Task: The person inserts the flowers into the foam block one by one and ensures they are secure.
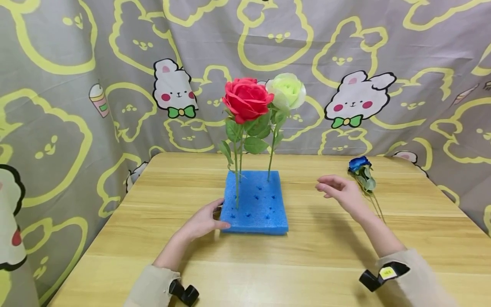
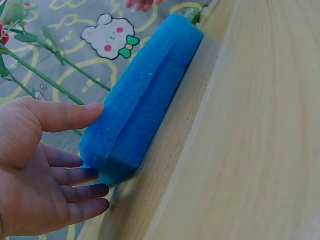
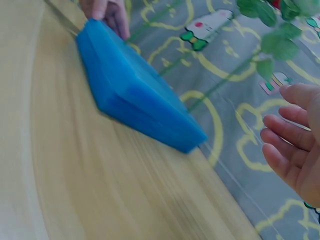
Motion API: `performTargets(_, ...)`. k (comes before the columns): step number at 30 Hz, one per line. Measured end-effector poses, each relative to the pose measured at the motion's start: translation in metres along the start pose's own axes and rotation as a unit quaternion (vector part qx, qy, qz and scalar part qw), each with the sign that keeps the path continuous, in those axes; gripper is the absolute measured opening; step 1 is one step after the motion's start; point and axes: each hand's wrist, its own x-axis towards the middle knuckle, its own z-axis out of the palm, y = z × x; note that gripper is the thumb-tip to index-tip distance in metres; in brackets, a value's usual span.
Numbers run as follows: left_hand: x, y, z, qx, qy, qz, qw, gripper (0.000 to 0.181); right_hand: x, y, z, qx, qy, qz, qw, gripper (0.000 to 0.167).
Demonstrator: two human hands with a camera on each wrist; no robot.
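Note:
A blue foam block (image 1: 253, 224) with several small holes lies on the table. Stuck upright in it are a red rose (image 1: 247, 100) and, behind to the right, a pale green-white rose (image 1: 288, 90). Two stems show below the red bloom, so a flower hidden behind it is possible. My left hand (image 1: 203, 219) touches the block's left side, thumb at its near left corner, fingers fairly straight in the left wrist view. My right hand (image 1: 343, 194) hovers right of the block, fingers relaxed, holding nothing. Just beyond it, a blue rose (image 1: 359, 164) lies on the table.
The wooden table (image 1: 307, 273) reaches back to a grey curtain (image 1: 215, 38) printed with yellow outlines and white bunnies. Black wrist cameras sit on the left cuff (image 1: 151, 285) and right cuff (image 1: 414, 273). The blue rose's stems (image 1: 375, 204) run toward the right forearm.

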Motion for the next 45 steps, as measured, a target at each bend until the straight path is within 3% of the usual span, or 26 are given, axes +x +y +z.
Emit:
performTargets(6,0.001,-0.001,-0.001,0.009,0.001,0.002,1.0000,0.086,-0.008,0.008,-0.030,-0.029,0.042,0.002,0.9987,0.027)
performTargets(9,0.001,-0.001,-0.001,0.012,0.000,0.004,0.9999,0.086,-0.012,0.013,-0.044,-0.032,0.068,0.005,0.9971,0.016)
performTargets(10,0.002,-0.001,-0.001,0.013,0.000,0.004,0.9999,0.086,-0.012,0.027,-0.052,-0.038,0.078,0.005,0.9962,0.018)
performTargets(14,0.001,-0.001,0.000,0.011,-0.001,0.005,0.9999,0.085,-0.016,0.045,-0.076,-0.048,0.104,0.023,0.9932,0.015)
performTargets(21,0.001,-0.002,0.001,0.013,0.001,0.005,0.9999,0.085,-0.019,0.116,-0.127,-0.040,0.121,0.044,0.9909,0.042)
performTargets(23,0.001,-0.002,0.001,0.013,0.001,0.006,0.9999,0.085,-0.023,0.117,-0.132,-0.054,0.122,0.053,0.9895,0.045)
performTargets(29,0.001,-0.002,0.001,0.009,0.000,0.005,0.9999,0.086,-0.041,0.075,-0.128,-0.020,0.092,0.061,0.9937,0.014)
performTargets(32,0.002,-0.002,0.001,0.009,0.000,0.005,0.9999,0.086,-0.048,0.065,-0.126,-0.017,0.084,0.073,0.9936,0.020)
performTargets(34,0.002,-0.002,0.000,0.009,0.000,0.005,0.9999,0.085,-0.051,0.064,-0.126,-0.038,0.074,0.081,0.9933,0.022)
performTargets(45,0.002,-0.002,0.001,0.006,0.000,0.009,0.9999,0.085,-0.057,0.086,-0.132,-0.043,0.050,0.114,0.9913,0.020)
